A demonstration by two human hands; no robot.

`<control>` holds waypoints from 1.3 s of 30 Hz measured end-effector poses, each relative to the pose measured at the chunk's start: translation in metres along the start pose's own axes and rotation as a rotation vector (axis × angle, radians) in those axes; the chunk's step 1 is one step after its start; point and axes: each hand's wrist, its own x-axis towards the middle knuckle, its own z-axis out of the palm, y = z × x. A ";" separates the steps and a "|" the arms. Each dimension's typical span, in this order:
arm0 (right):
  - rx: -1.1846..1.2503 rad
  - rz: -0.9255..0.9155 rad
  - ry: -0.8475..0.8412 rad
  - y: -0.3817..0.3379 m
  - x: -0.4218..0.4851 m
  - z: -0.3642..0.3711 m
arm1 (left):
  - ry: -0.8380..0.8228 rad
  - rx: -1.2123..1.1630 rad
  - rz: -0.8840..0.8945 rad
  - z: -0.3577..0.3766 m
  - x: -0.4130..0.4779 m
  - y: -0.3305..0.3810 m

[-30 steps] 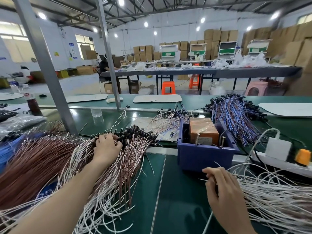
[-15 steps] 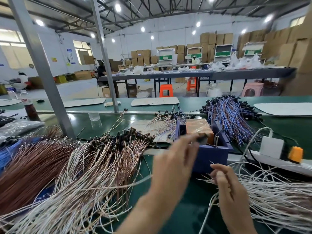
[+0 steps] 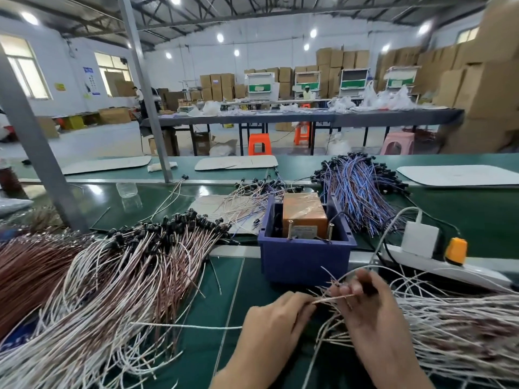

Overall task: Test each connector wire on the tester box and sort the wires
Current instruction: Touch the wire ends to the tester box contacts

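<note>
1. Along the left edge of the bench (image 3: pixel 252 290), the brown-and-white wire heap (image 3: pixel 126 276) lies apart from both hands; the left hand (image 3: pixel 276 318) has left it for the front edge.
2. Left hand and right hand (image 3: pixel 368 307) each pinch one wire (image 3: pixel 334 298) stretched between them, just before the blue bin (image 3: pixel 306 256) holding the tester box (image 3: pixel 304 217).
3. Bare bench separates that heap from the hands; the right heap (image 3: pixel 449 332) touches the right hand.

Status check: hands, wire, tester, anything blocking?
One wire pinched between left hand and right hand. Not yet at tester box in blue bin. Loose strands of right pile crowd the hands.
</note>
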 end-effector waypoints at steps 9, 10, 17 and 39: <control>-0.786 -0.013 -0.244 0.011 -0.006 -0.010 | 0.389 0.238 0.010 0.001 0.005 -0.020; -0.916 -0.045 -0.272 0.016 -0.009 -0.005 | 0.395 0.228 0.046 0.003 0.005 -0.021; -1.115 -0.131 -0.412 0.022 -0.013 0.001 | 0.400 0.183 0.149 0.011 0.006 -0.020; -1.072 -0.135 -0.400 0.035 -0.011 -0.010 | 0.688 -1.621 -1.025 -0.020 0.019 -0.048</control>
